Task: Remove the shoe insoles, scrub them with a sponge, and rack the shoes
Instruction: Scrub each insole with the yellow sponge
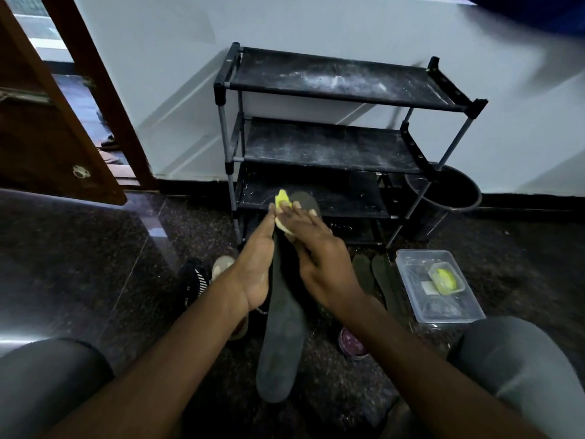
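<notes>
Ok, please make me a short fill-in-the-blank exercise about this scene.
1. The right hand presses a ____ sponge on the insole.
2. The shoe rack stands against the ____.
3. The clear container lies on the ____.
Missing words: yellow; wall; floor.

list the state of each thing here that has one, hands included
insole: out of its shoe, held up
sponge: pressed against the insole's toe end
left hand: fingers straight, supporting the insole's edge
right hand: flat, pressing the sponge down
shoe rack: upright, dusty, visible shelves hold no shoes
plastic container: lid off, on the floor
door: open
</notes>
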